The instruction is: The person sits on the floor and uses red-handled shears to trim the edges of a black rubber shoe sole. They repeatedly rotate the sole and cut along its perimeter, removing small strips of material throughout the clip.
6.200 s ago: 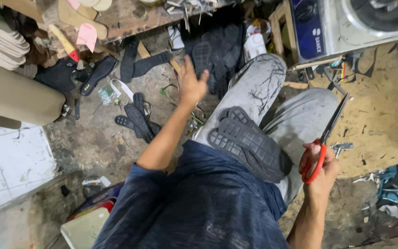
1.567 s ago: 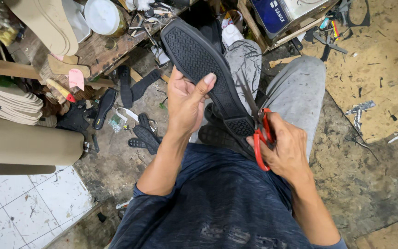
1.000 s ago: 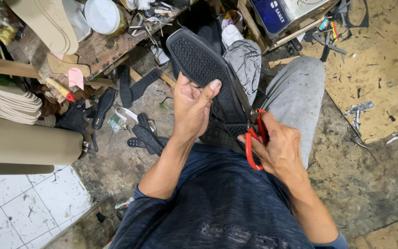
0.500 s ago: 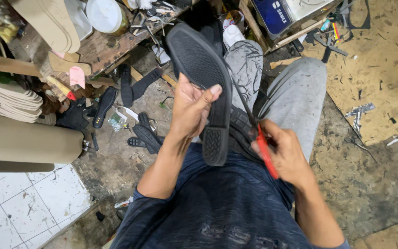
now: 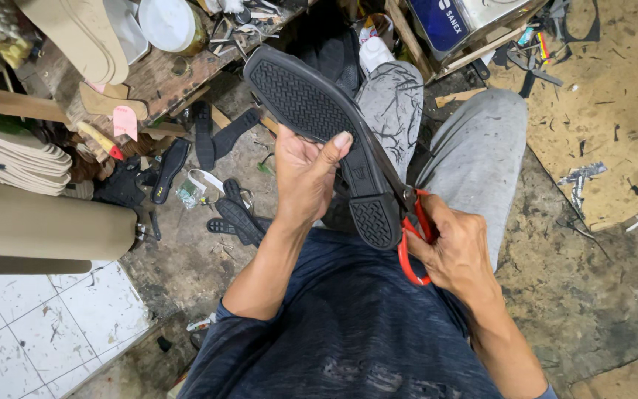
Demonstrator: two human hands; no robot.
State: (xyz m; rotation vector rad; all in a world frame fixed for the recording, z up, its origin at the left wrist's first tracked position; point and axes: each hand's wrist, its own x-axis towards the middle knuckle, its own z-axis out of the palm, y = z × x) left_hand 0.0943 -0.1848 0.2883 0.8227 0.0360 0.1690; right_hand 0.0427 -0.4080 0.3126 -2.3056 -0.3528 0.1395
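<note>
My left hand (image 5: 306, 171) grips a black rubber shoe sole (image 5: 319, 118) with a patterned tread, held up over my lap with the thumb pressed on its tread side. My right hand (image 5: 461, 250) holds red-handled scissors (image 5: 410, 229), whose blades run along the sole's right edge near the heel. I sit with both knees in grey trousers (image 5: 474, 155) beneath the sole.
Several black soles (image 5: 234, 214) and scraps lie on the dirty floor to the left. A cluttered wooden bench (image 5: 164, 74) holds beige insoles (image 5: 83, 37) and a white tub. A beige roll (image 5: 38, 229) lies at left. A machine (image 5: 467, 22) stands at top right.
The sole was picked up from my lap into my left hand. The scissors came from out at my right side to the sole's edge and have been working along it near the heel.
</note>
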